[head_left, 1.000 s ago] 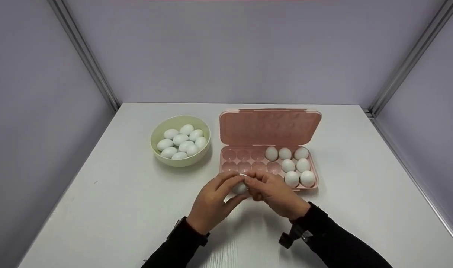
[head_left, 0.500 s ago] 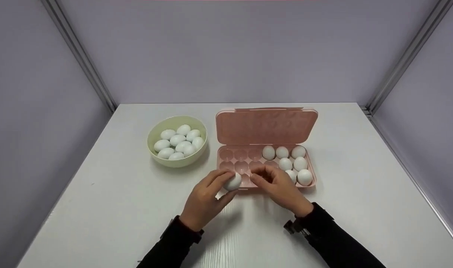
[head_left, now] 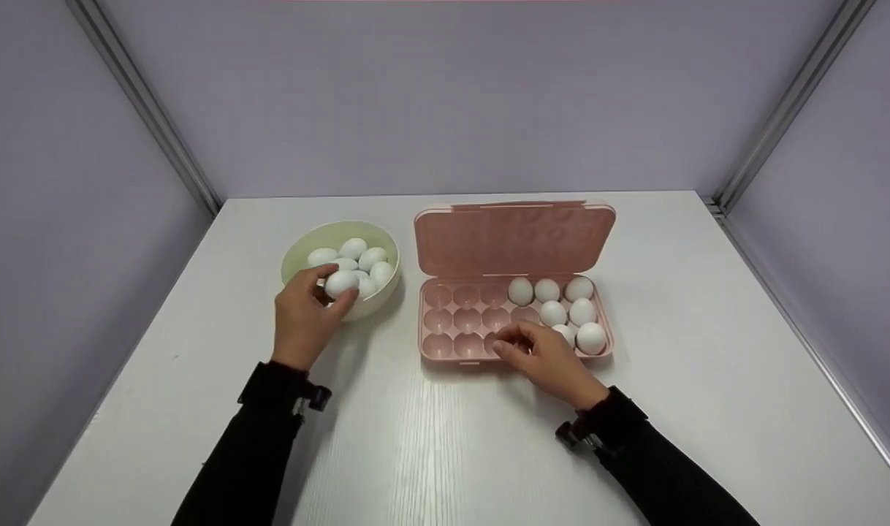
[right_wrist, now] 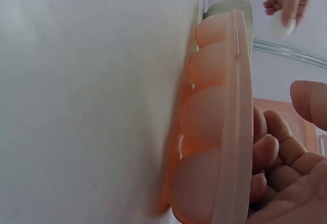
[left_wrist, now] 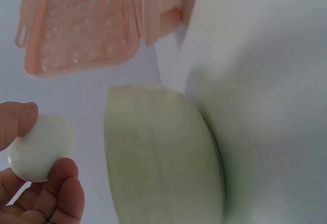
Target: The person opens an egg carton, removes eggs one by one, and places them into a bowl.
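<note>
My left hand pinches a white egg between thumb and fingers above the pale green bowl. In the left wrist view, this egg shows clear of the bowl's wall. More white eggs lie in the bowl, partly hidden behind the hand. My right hand hovers at the front edge of the open pink egg carton, fingers loosely curled and thumb apart, holding nothing. Several eggs sit in the carton's right-hand cups, while its left cups are empty.
The carton's raised lid leans back behind its cups. Both containers stand on a white table, the bowl left of the carton. Grey panels enclose the table at the back and sides.
My left hand has carried the egg left and away from the carton, over the bowl. My right hand let go of that egg and has stayed by the carton's front edge.
</note>
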Tool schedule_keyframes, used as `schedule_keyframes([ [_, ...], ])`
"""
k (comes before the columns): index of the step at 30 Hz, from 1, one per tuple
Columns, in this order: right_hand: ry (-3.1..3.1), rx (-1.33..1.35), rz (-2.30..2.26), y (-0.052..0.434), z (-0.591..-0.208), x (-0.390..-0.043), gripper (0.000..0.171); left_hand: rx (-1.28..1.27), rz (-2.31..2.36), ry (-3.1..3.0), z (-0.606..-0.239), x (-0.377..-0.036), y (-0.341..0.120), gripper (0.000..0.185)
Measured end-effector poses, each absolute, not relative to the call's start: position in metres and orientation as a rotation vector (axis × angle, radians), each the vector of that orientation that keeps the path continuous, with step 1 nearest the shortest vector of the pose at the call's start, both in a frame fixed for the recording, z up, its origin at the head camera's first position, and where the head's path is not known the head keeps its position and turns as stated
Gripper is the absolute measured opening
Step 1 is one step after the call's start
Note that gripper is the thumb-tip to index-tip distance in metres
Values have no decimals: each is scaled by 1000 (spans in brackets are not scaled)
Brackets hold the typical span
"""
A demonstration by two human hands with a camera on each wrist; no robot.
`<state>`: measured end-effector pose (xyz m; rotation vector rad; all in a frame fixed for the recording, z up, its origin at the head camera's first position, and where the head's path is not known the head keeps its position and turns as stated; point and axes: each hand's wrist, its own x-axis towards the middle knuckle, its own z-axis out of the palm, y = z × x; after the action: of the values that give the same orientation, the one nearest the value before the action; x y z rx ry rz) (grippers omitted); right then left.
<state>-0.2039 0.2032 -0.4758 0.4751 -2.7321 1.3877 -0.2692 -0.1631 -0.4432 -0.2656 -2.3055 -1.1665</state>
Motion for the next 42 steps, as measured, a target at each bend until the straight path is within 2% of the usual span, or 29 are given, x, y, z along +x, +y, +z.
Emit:
schedule_keyframes([
  [8,-2759,483,1397,197,-476,-200,17,-58,-1080,-2607,-445,-293,-184,48],
  [27,-2778,464,1399,195,-481,-199,23,-11,-940,-2860,-443,-305,-170,56],
  [35,-2779,488,1370,192,-483,-201,22,-21,-994,-2767,-450,-298,-172,60],
  [42,-2776,508,1364,192,-482,-203,19,-216,-874,-2456,-459,-274,-149,44],
])
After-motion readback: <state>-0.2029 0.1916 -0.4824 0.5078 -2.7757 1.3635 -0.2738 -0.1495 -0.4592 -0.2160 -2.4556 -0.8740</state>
